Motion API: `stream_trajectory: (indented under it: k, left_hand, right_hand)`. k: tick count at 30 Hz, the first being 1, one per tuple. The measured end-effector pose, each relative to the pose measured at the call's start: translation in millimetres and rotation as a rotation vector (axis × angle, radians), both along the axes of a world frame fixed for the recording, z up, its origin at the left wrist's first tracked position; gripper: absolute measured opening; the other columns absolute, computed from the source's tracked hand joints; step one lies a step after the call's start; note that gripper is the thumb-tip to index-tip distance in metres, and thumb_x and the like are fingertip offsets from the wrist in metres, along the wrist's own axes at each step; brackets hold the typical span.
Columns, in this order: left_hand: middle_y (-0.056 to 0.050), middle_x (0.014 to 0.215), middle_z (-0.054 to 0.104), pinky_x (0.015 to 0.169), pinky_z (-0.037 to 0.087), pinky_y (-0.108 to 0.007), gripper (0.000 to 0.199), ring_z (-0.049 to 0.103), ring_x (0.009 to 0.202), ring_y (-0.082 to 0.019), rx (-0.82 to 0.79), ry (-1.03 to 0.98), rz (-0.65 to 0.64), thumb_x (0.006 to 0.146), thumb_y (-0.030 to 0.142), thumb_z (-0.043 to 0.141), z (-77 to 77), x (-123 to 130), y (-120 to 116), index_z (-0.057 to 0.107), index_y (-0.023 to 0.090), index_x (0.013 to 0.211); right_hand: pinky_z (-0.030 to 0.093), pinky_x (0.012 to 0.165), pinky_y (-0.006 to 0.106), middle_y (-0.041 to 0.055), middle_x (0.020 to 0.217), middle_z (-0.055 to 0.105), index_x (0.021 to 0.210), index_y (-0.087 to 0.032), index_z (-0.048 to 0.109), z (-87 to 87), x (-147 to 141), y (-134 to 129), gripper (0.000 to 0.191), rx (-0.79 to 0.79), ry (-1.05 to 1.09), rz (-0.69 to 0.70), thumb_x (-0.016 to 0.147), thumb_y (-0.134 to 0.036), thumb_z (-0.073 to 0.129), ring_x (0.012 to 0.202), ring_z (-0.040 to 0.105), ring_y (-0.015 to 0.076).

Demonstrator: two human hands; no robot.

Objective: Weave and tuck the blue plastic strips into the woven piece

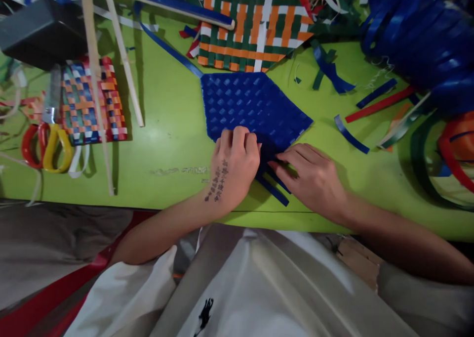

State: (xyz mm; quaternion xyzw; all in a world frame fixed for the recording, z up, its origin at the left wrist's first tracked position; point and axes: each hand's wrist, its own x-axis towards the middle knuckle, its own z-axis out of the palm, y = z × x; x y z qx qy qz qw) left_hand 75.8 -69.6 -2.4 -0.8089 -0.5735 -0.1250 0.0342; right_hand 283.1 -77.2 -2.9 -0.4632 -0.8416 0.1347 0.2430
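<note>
A blue woven mat (240,100) lies on the green table with one pointed end to the right. A long blue strip (170,50) trails from its upper left corner. Curled over the mat's lower edge is my left hand (237,164), knuckles up, its fingertips hidden. My right hand (311,174) pinches at the lower right edge, thumb and forefinger close to the mat. Loose blue strip ends (274,191) stick out between both hands toward the table's front edge. What exactly the fingers grip is partly hidden.
Scissors (57,147) and a multicoloured woven piece (94,105) lie at left with wooden sticks (124,55) and a dark box (40,30). An orange-green woven sheet (229,40) is behind. Strip scraps (377,105) and a blue strip bundle (418,40) occupy the right.
</note>
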Motion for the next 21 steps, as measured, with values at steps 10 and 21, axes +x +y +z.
stream_trajectory:
  k: [10,21]
  left_hand:
    - [-0.012,0.107,0.079,0.074,0.057,-0.037,0.018,0.071,0.092,-0.026,0.124,-0.091,-0.145,0.117,0.020,0.063,-3.1,-12.6,-3.5,0.078,0.015,0.109]
    - [-0.009,0.108,0.084,0.078,0.063,-0.035,0.015,0.079,0.092,-0.024,0.093,-0.155,-0.153,0.114,0.019,0.069,3.9,-19.7,0.7,0.083,0.014,0.112]
  right_hand:
    - [0.066,0.086,0.042,0.0084,0.100,0.083,0.102,-0.018,0.081,-0.5,6.3,0.6,0.022,0.113,-0.078,0.143,0.117,-0.019,0.065,0.092,0.078,0.0244]
    - [0.067,0.086,0.041,0.0079,0.097,0.082,0.098,-0.021,0.082,-4.6,4.6,2.7,0.027,0.029,-0.003,0.098,0.119,-0.024,0.064,0.092,0.079,0.0240]
